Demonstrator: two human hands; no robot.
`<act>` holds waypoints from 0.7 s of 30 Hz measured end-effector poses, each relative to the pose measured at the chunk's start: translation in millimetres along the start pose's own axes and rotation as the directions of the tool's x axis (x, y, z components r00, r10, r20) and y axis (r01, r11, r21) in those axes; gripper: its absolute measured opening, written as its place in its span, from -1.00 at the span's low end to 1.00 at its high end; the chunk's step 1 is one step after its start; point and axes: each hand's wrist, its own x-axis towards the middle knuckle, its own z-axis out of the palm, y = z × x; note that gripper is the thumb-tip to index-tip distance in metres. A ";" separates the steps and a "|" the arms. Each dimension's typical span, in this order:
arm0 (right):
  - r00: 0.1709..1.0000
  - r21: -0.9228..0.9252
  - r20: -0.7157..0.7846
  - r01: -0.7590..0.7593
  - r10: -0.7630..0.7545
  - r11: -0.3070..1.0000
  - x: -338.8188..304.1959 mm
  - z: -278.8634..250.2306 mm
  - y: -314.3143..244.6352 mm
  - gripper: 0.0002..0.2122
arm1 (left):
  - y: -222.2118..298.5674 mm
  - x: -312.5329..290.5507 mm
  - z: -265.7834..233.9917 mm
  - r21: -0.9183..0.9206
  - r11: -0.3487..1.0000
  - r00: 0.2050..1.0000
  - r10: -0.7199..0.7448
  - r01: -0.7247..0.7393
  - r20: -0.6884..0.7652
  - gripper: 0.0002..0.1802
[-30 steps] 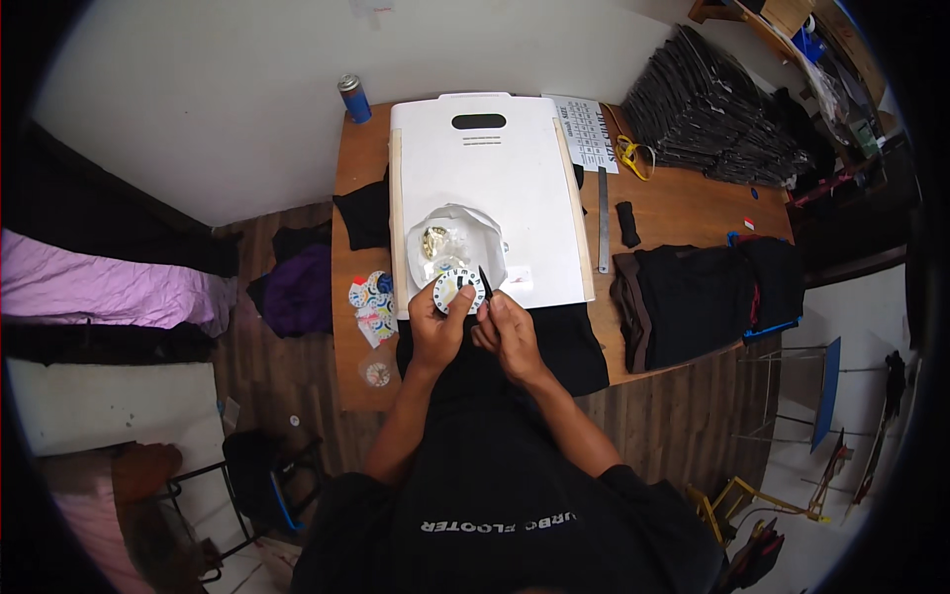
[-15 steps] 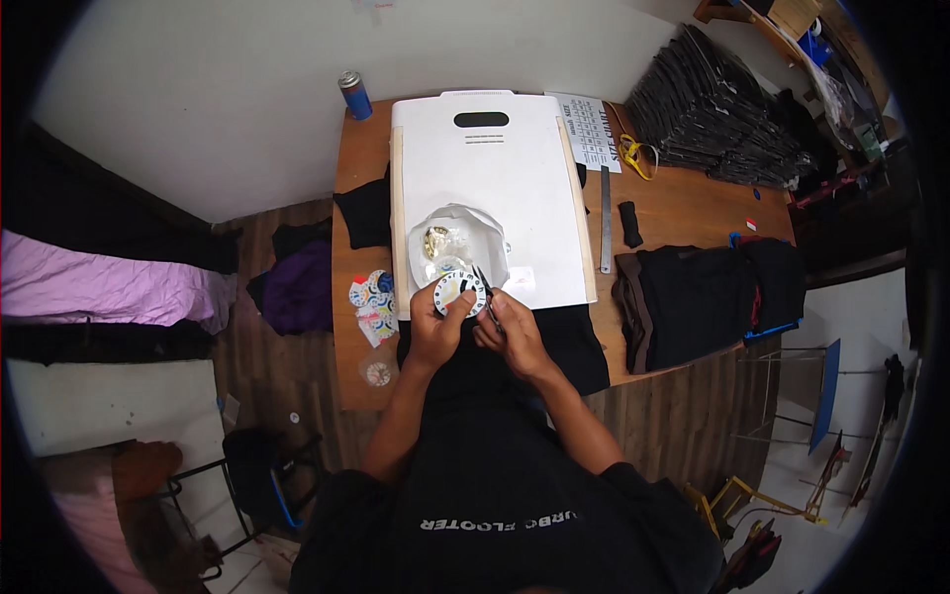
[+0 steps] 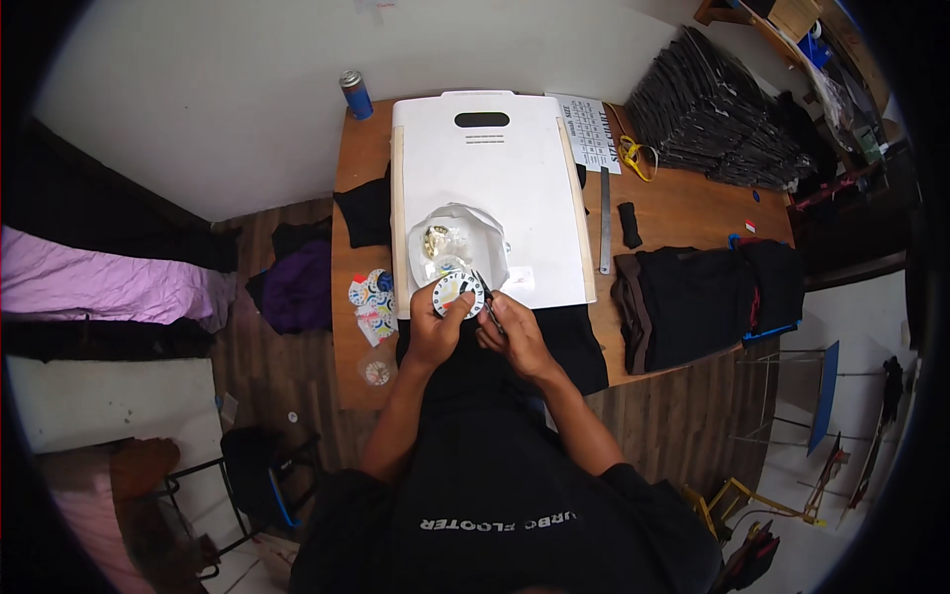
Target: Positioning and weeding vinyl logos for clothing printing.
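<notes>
My left hand (image 3: 433,322) pinches a round white printed sticker (image 3: 449,284), thumb across its face. Lettering runs round its rim, with a coloured print in the middle. In my right hand (image 3: 513,327) is a small pair of dark scissors (image 3: 487,298), blades pointing up against the sticker's right edge. Just beyond my hands, a crumpled white paper-lined bowl shape (image 3: 491,246) holds clear scraps and a yellowish round piece (image 3: 435,240). It rests on a large white board (image 3: 515,183) with a slot at its far end.
Cut printed pieces (image 3: 376,305) lie left of the board, near a can (image 3: 356,96). Right of it are a steel ruler (image 3: 606,223), a yellow tape measure (image 3: 638,158), folded dark garments (image 3: 683,297) and a tall black stack (image 3: 712,109). Black cloth (image 3: 554,346) lies under the board's near edge.
The sticker has turned slightly in my left hand, so its rim lettering sits differently beside the scissors. Both hands stay in nearly the same place.
</notes>
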 end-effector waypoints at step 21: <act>0.994 0.152 -0.098 0.073 -0.058 0.986 -4.1 7.0 -2.0 -0.72 | -1.9 -8.6 4.0 -0.043 0.997 0.998 -0.066 0.065 -0.010 -0.90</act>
